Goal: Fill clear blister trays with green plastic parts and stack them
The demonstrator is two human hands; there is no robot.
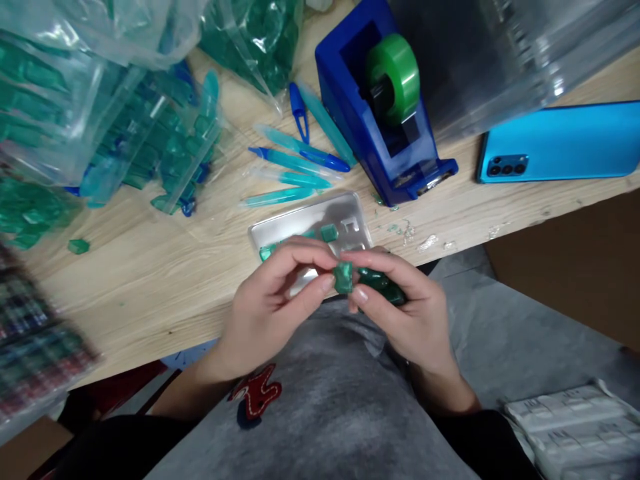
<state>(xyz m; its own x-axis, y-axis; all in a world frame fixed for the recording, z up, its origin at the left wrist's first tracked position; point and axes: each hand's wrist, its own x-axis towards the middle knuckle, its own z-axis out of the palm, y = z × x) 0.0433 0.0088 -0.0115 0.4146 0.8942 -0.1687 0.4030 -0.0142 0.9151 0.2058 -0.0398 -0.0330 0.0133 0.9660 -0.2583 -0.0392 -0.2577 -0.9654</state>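
Over the table's front edge, my left hand (280, 300) pinches a small translucent green plastic piece (343, 277) between thumb and fingertips. From the other side, the thumb and fingertips of my right hand (407, 307) meet the same piece. Several darker green glossy pieces (383, 285) sit tucked inside the right hand's curled fingers, partly hidden. Just behind my hands lies a shallow silvery tray (310, 213) with a few green pieces, one being a small green block (329, 233). My fingers cover the tray's near part.
A blue tape dispenser (345, 87) with green tape stands behind the tray. Several teal pen parts (295, 160) lie beside it. Bags of green pieces (250, 40) fill the back left. A blue phone (560, 143) rests at the right, near plastic scraps (427, 241).
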